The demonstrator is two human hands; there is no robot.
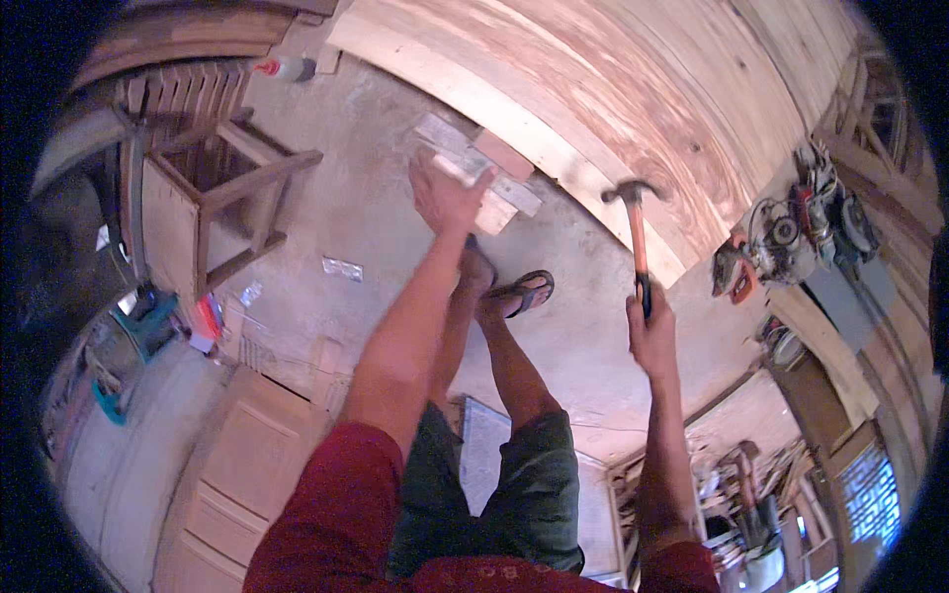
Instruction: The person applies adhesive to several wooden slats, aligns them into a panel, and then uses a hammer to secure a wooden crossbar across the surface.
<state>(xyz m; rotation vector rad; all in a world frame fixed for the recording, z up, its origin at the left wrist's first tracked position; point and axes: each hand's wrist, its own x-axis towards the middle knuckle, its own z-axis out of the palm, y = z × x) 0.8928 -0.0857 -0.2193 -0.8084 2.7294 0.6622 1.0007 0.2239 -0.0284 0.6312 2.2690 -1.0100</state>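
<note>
My right hand [652, 334] is wrapped round the dark grip of a claw hammer [641, 232]. The hammer stands upright in my fist, its metal head raised over the near edge of a large wooden panel [633, 119]. In front of my feet, my left hand [447, 198] grips a pale wooden block [497, 211], thumb stretched toward the right; its other fingers are partly hidden. Beneath and beyond that block, a greyish board [516, 190] lies at a slant. A reddish-brown wood piece [504, 154] sits between this board and the panel's edge.
A wooden stool-like frame [203, 203] stands at the left, with a red-capped bottle [287, 68] beyond it. Power tools [781, 227] crowd the panel's right end. A panelled door [232, 465] lies at lower left, and scrap wood [732, 484] is heaped at lower right.
</note>
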